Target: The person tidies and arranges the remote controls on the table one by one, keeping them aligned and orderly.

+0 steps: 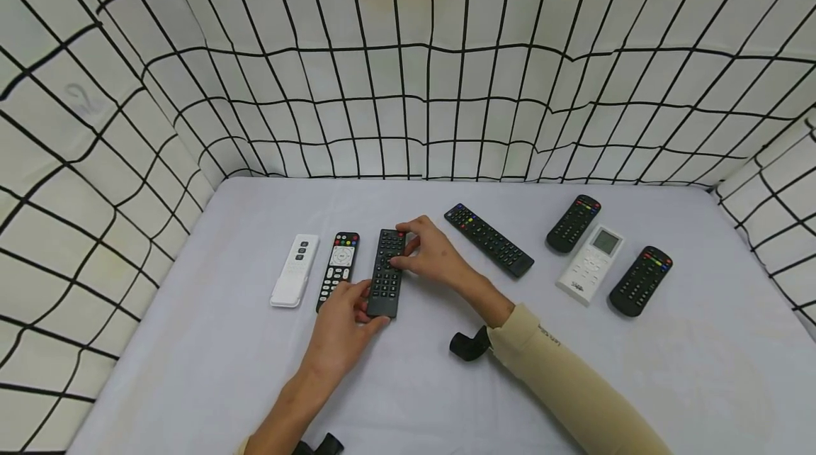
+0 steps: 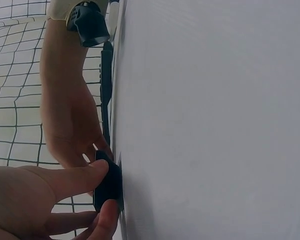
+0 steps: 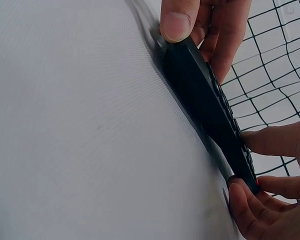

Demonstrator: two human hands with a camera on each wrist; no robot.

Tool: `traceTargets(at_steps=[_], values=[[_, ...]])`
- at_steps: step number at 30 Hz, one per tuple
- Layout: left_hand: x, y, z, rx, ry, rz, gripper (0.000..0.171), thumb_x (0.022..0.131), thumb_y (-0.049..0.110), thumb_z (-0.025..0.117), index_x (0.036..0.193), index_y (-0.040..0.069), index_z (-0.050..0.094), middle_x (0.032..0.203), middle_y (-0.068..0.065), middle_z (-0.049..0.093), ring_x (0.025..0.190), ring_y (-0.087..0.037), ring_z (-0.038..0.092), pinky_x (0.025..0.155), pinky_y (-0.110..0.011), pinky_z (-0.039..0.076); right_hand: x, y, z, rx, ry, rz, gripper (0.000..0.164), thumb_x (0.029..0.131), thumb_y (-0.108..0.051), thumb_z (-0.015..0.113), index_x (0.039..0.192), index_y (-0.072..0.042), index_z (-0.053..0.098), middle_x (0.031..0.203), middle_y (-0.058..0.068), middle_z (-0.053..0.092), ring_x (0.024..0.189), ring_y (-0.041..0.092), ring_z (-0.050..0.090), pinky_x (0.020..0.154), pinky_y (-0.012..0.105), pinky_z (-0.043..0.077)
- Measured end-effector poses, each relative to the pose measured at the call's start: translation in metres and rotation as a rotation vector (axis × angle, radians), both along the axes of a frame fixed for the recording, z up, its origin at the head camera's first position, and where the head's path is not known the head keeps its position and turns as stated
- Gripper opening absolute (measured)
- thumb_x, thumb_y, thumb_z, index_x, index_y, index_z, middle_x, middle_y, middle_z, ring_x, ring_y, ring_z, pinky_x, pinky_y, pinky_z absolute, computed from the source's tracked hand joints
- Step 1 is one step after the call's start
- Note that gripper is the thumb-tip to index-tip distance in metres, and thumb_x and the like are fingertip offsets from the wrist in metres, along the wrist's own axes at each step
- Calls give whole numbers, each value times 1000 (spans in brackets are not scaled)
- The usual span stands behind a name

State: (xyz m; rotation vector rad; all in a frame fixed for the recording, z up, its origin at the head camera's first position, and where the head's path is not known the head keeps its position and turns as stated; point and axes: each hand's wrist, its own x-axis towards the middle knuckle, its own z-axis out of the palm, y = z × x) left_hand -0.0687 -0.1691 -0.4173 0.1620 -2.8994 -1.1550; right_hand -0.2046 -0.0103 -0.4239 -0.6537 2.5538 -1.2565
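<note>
We list, at the lower centre of the head view, a black remote (image 1: 386, 273) lying flat on the pale counter (image 1: 637, 384), keys up, long axis running toward the top of the frame.

Left hand (image 1: 344, 324): it reaches up from the bottom edge, bare forearm, thumb and fingers pinching the near end of the black remote. In the left wrist view the thumb (image 2: 80, 177) lies over that end (image 2: 109, 182) and a finger curls under its edge.

Right hand (image 1: 430, 253): it comes in from the lower right in a beige sleeve (image 1: 574, 384), wrist bent, fingers curled over the far end of the black remote. In the right wrist view its fingertips (image 3: 250, 210) clasp that end at the lower right.

Just left of the held item: a black remote with a white ring (image 1: 338, 267), then a white remote (image 1: 296, 269).

Right half of the frame: a long black remote (image 1: 489, 239) set aslant, a short black remote (image 1: 573, 222), a white remote with a screen (image 1: 591, 264), another black remote (image 1: 640, 280).

Backdrop: grid-patterned cloth walls (image 1: 408, 72).
</note>
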Motion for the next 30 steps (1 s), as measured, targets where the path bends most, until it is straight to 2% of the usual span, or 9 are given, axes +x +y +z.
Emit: traceTargets(at_steps=[22, 30], values=[[1, 2, 2, -34, -25, -8, 61, 82, 6, 87, 137, -6, 61, 104, -15, 63, 82, -16, 67, 75, -28, 59, 0, 1, -5, 8, 0, 16, 61, 89, -17, 83, 144, -4, 59, 132, 13, 59, 100, 21, 68, 84, 31, 51], [2, 2, 3, -49, -30, -3, 62, 83, 8, 87, 138, -5, 61, 103, -13, 63, 82, -14, 63, 73, -25, 55, -2, 0, -8, 19, 1, 14, 61, 89, -19, 83, 144, -6, 59, 133, 12, 60, 102, 20, 68, 87, 33, 52]])
